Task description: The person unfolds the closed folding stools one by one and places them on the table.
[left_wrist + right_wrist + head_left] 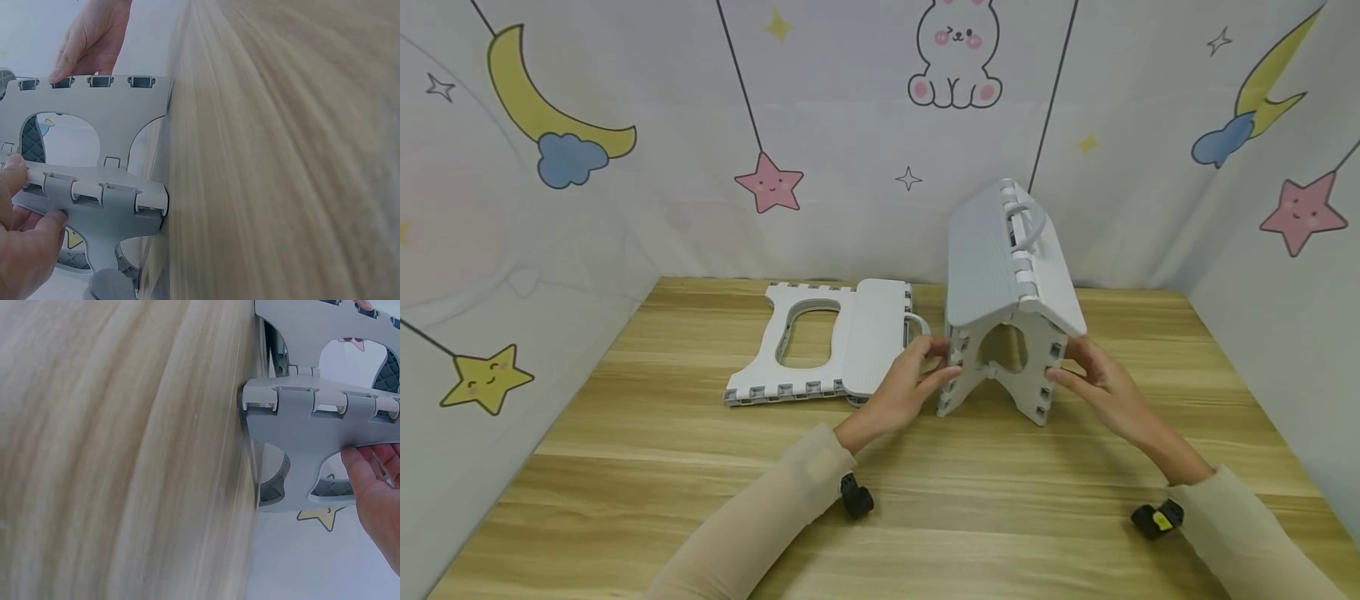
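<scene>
A white and grey folding step stool (985, 267) stands partly folded on the table, its two seat halves sloping down like a roof and a loop handle (1033, 233) at the ridge. My left hand (902, 387) grips the hinged edge of its left side, thumb in front; the left wrist view has those fingers (40, 240) around the hinge. On the other side my right hand (1108, 392) holds the right leg edge under the seat half. In the right wrist view its fingers (372, 465) reach into the side panel's cutout.
A second folding stool (876, 333) lies folded flat just left of the standing one, its handle near my left wrist. The wood-grain table (985, 517) runs back to a printed curtain (850, 225) close behind both stools. Small black cameras (856, 497) hang at the sleeves.
</scene>
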A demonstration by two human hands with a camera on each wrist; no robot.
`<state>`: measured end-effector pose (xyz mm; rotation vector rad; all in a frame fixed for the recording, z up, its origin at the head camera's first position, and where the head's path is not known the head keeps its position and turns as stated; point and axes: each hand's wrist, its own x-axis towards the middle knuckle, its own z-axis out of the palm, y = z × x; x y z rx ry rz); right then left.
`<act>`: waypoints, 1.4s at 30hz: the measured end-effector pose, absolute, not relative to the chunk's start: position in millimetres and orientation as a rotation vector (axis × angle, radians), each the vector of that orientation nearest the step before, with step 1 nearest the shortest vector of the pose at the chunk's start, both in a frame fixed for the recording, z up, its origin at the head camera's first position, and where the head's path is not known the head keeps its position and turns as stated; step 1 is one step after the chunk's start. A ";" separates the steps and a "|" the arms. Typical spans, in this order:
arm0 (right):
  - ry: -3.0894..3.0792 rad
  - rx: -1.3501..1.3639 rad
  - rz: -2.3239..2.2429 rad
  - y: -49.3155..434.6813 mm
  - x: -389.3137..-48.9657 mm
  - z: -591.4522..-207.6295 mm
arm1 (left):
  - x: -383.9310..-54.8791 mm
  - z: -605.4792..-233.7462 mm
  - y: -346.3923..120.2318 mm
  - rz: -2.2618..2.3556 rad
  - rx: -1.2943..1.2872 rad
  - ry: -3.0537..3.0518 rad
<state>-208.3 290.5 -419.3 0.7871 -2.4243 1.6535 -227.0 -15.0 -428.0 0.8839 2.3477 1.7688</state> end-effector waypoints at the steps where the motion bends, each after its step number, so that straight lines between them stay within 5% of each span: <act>1: -2.422 0.787 1.653 291.3 -208.0 -419.6 | -226.7 -427.6 -14.8 1.770 0.885 2.344; 42: -2.475 0.714 1.623 302.5 -198.3 -414.5 | -225.7 -420.6 -14.8 1.734 0.922 2.389</act>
